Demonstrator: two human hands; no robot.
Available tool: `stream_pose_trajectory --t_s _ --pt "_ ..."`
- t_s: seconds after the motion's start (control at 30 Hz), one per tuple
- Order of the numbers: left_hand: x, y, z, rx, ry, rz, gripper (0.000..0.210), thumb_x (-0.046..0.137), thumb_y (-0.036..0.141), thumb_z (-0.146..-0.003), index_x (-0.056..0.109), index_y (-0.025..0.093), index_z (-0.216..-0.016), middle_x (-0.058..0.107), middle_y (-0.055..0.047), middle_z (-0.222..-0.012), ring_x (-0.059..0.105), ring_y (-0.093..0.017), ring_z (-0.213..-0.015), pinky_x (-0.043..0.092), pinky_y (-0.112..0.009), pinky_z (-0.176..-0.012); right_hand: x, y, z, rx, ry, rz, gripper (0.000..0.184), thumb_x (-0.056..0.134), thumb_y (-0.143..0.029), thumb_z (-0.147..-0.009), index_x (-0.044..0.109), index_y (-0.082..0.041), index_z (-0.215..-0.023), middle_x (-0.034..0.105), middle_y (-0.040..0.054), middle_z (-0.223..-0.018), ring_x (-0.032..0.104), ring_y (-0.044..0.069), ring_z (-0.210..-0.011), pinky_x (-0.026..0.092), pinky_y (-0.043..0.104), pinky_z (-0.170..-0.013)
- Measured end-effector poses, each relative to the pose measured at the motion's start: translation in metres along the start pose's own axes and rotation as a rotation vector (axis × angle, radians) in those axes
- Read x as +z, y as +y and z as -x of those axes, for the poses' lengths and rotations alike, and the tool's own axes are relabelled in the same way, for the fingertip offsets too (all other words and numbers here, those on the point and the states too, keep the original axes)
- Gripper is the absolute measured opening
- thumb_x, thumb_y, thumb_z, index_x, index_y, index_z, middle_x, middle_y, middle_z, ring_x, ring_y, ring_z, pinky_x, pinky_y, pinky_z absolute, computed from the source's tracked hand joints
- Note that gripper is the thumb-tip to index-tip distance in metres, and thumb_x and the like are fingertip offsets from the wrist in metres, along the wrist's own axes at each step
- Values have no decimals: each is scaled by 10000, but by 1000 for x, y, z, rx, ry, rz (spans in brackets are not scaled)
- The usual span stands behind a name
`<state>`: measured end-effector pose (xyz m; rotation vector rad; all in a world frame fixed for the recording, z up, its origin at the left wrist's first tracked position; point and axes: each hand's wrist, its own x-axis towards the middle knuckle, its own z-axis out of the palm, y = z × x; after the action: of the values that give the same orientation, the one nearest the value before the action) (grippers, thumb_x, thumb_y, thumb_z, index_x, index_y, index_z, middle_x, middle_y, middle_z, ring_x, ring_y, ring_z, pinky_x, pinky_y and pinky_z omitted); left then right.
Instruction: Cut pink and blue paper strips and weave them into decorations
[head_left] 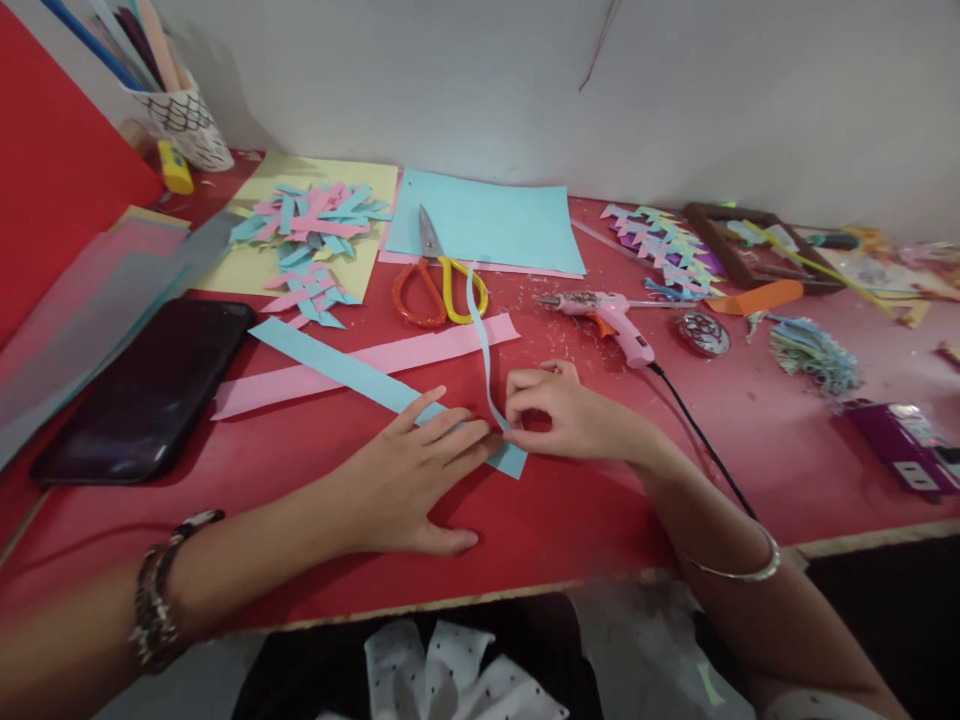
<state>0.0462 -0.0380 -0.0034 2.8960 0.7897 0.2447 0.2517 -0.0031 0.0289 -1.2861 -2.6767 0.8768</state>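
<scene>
My left hand (pixel 420 475) lies with its fingers spread on a wide light-blue paper strip (pixel 330 358), holding its near end against the table. Between the thumb and fingertips of my right hand (pixel 574 412) a narrow light-blue paper strip (pixel 481 335) is pinched at its lower end. The narrow strip stands up in a curve, its top near the scissors. Under the wide blue strip a pink paper strip (pixel 442 347) crosses it at a slant. Scissors (pixel 430 250) with one red and one yellow handle lie beyond, blades apart.
A pink glue gun (pixel 609 315) with a black cord lies right of centre. The black phone (pixel 150 390) is at left. Behind are folded paper pieces (pixel 322 215), blue sheets (pixel 495 215) and a pen cup (pixel 187 120). A brown frame (pixel 739 250) and purple box (pixel 896 445) stand right.
</scene>
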Motion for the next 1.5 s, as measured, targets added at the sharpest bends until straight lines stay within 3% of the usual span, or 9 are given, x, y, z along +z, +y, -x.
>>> stream_pose_trajectory --t_s 0.17,0.53,1.1,1.3,1.5 --pt "-3 1 -5 12 -78 9 709 440 609 -723 443 127 -1244 555 -92 -1116 462 -256 -1004 302 -387 -934 0 1 -1 14 -14 3 170 503 -174 -759 516 -150 -591 488 -35 -737 468 93 -709 199 351 -795" --pt "-6 1 -7 -15 -117 64 697 482 616 -701 408 230 -1278 537 -59 -1097 445 -251 -998 283 -413 -949 -4 7 -2 -31 -61 10 180 495 -170 -760 479 -146 -582 440 -33 -704 459 92 -698 249 304 -734" --pt "-5 -6 2 58 -31 10 628 463 617 -720 468 251 -1230 554 -82 -1130 475 -269 -1062 268 -460 -983 -9 12 -2 -82 -99 -22 143 476 -130 -716 470 -145 -574 444 -28 -691 458 95 -683 276 296 -745" --pt "-5 -14 2 132 100 -42 457 467 532 -770 546 231 -1104 624 -44 -970 556 -196 -937 267 -423 -1004 -9 9 -1 -57 -44 -47 95 467 -140 -695 429 -159 -610 455 -34 -694 443 98 -670 272 332 -781" --pt "-5 -19 -2 17 443 -222 328 434 259 -832 469 148 -1139 604 -113 -1027 574 -200 -918 435 -319 -794 0 -2 -5 -120 15 -297 96 481 -91 -656 464 -176 -697 535 -58 -701 484 93 -684 191 430 -941"
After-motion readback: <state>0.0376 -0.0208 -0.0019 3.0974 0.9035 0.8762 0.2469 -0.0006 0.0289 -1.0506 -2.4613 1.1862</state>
